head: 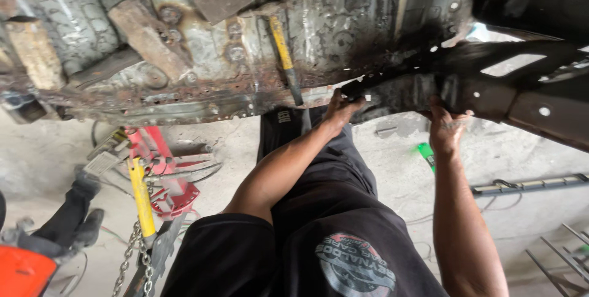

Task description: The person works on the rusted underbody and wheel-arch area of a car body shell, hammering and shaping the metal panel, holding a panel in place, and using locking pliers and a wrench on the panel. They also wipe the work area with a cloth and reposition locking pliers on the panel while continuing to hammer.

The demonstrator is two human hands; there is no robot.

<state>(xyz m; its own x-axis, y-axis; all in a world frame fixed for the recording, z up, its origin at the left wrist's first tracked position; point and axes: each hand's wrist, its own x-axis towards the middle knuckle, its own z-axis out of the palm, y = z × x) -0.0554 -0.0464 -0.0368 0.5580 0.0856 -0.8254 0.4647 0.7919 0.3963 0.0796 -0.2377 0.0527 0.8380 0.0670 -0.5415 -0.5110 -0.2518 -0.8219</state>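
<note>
**Head view: both hands on the black bracket**

The bracket (491,91) runs left to right, its long axis tilting down to the right, above both sets of fingers. The left hand (338,110) pinches its left tip; the right hand (446,128) grips its lower edge mid-span, nearer its bulk.

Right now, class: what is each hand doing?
Left hand: gripping the edge of the black metal bracket.
Right hand: gripping the same bracket from below.
</note>
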